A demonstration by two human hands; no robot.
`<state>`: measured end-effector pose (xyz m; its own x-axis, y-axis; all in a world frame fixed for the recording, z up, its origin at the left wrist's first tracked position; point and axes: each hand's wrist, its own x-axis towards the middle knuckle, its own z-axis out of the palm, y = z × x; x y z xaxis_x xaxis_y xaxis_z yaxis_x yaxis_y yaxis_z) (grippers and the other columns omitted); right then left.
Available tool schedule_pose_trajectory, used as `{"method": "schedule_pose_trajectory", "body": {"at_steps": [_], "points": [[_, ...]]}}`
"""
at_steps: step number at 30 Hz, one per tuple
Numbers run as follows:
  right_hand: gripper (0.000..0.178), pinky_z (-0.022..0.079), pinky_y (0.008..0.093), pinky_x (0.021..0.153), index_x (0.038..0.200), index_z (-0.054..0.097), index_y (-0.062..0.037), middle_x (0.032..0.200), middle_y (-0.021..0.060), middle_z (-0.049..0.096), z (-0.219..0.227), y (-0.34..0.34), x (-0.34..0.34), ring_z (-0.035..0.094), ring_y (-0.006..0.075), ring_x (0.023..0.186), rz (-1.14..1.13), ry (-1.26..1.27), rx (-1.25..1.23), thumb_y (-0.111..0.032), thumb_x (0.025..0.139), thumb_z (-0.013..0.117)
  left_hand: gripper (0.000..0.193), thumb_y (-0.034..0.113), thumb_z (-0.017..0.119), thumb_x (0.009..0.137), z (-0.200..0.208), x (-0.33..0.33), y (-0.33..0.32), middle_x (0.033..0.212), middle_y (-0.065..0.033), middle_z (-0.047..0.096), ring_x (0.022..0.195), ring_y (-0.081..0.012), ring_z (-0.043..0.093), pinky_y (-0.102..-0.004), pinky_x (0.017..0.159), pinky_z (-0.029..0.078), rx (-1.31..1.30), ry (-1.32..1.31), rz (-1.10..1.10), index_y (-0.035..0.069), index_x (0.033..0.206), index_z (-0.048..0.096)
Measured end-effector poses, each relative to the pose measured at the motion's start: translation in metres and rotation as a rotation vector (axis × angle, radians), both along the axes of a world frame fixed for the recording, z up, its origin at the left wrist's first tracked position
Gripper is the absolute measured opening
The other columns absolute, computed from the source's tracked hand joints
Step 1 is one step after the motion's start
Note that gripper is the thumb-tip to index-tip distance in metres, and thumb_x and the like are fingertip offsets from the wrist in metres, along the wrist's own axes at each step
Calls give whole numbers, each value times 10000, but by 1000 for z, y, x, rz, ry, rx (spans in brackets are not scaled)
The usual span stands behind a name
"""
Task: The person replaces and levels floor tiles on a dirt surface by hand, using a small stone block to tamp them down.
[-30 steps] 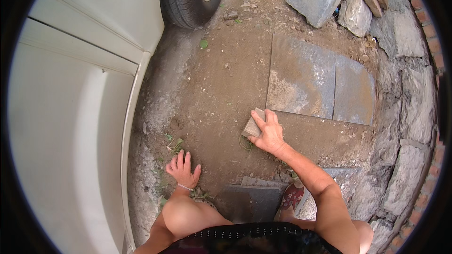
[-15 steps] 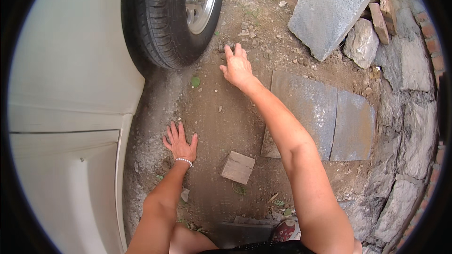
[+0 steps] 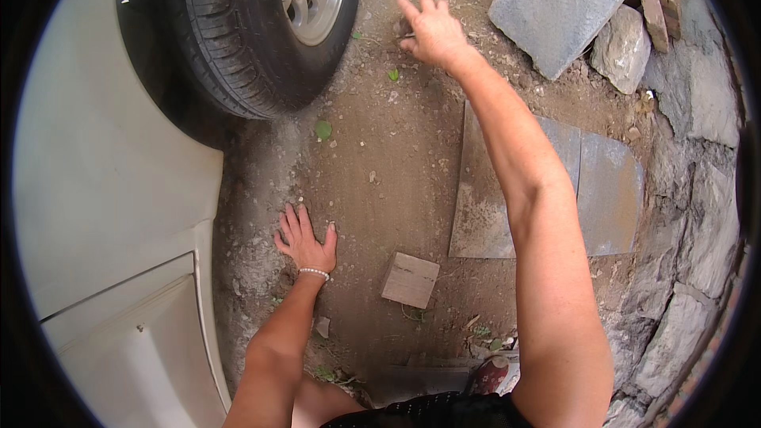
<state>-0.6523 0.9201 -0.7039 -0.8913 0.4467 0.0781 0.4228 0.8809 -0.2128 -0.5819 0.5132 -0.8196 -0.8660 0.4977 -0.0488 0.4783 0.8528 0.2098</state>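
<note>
My left hand is planted on the bare dirt with its fingers spread. It holds nothing, and a white beaded bracelet circles that wrist. Far ahead, to the right of the car tyre, my right hand reaches over the stony dirt. Its fingers are stretched apart and slightly blurred. A small greyish lump shows between thumb and forefinger, apparently on the ground, though contact is unclear. Between my arms lies a squarish brown block.
The pale car body runs along the left. Flat grey sheets lie under my right arm. Farther out are a large grey slab, a pale rock and bricks. A rough stone wall borders the right.
My right hand has moved farther forward and to the right, away from the tyre. My left hand stays flat on the ground. The whole view has shifted slightly.
</note>
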Motion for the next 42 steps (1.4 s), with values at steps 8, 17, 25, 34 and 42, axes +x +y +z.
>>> {"method": "schedule_pose_trajectory", "body": {"at_steps": [8,17,25,34,42], "points": [[942,261,586,969,1388,247,-67,1391,297,162,5,-231,256,192,446,1287,296,-337,-457,-559,700,660,723,457,523,792,-3,1,-9,1462,-174,192,1338,-355,159,-558,1027,61,8,13,10,50,1354,319],[891,327,515,930,1378,292,-121,1295,314,249,-35,-283,281,318,456,1156,-54,-85,-490,-384,650,734,734,554,443,828,-8,3,-12,1463,-173,178,1341,-367,145,-580,1032,61,5,30,-9,103,1384,279],[804,338,476,904,1330,383,-89,1187,295,319,-42,-297,259,370,424,1039,-52,73,-218,-387,657,707,779,590,448,820,3,22,-36,1484,-152,122,1356,-372,98,-624,1027,29,-54,-92,-171,134,1411,229],[749,365,458,909,1335,409,-134,1175,261,387,-5,-308,248,400,390,1074,-125,-263,-440,-426,695,668,263,317,595,804,83,59,-52,1231,-147,514,1178,-311,429,-591,1008,177,-12,-303,25,86,896,681],[722,392,477,849,1284,455,-132,1185,257,410,137,-249,342,416,384,1090,81,-580,-159,-425,667,687,296,347,595,790,231,134,-144,815,-147,644,820,-317,600,-448,866,395,-187,-560,-5,56,766,643]]}}
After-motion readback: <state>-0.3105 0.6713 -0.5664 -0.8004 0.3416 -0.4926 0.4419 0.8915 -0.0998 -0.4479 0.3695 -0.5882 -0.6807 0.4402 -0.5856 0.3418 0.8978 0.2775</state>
